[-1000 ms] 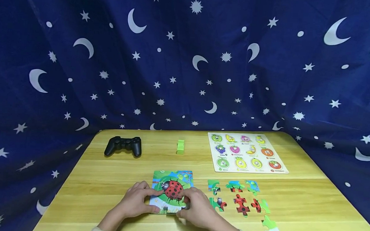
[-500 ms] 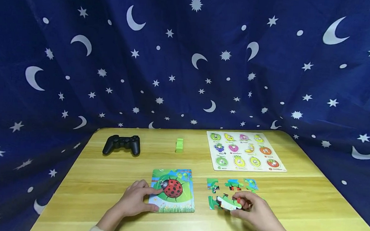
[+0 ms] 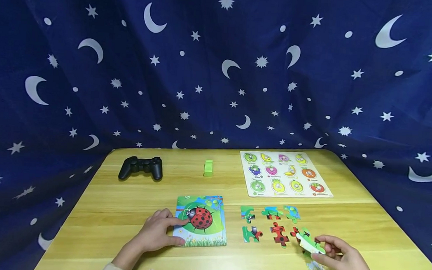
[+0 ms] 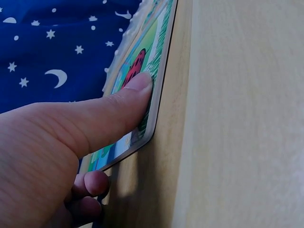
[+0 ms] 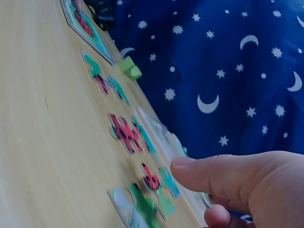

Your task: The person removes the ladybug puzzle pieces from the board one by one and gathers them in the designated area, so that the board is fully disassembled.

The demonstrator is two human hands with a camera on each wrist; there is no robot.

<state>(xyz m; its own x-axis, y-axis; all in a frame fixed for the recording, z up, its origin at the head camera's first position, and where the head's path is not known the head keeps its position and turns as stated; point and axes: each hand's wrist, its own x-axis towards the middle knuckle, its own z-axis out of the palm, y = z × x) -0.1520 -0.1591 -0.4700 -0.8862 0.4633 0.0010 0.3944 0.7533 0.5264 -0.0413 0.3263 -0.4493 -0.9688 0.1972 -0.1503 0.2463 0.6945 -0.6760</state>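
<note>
My left hand (image 3: 158,228) rests at the left side of a square ladybug puzzle board (image 3: 215,239), its index finger and thumb touching the top. The left wrist view has the thumb lying flat on the board near its edge, with other fingertips beside the rim. At the right, my right hand (image 3: 342,258) pinches a green and white puzzle piece (image 3: 310,243), tilted above the table. It partly covers a loose puzzle piece (image 3: 315,265) below. Several loose pieces lie in rough rows, among them a red spotted piece (image 3: 279,234).
A fruit board (image 3: 286,193) lies at the back right. A black game controller (image 3: 141,166) sits at the back left, with a small green block (image 3: 208,168) between them. A blue curtain (image 3: 205,68) with moons and stars hangs behind the wooden table (image 3: 122,203).
My right hand has moved from the ladybug board to the right, carrying the green and white puzzle piece past the loose ones. My left hand has stayed on the board.
</note>
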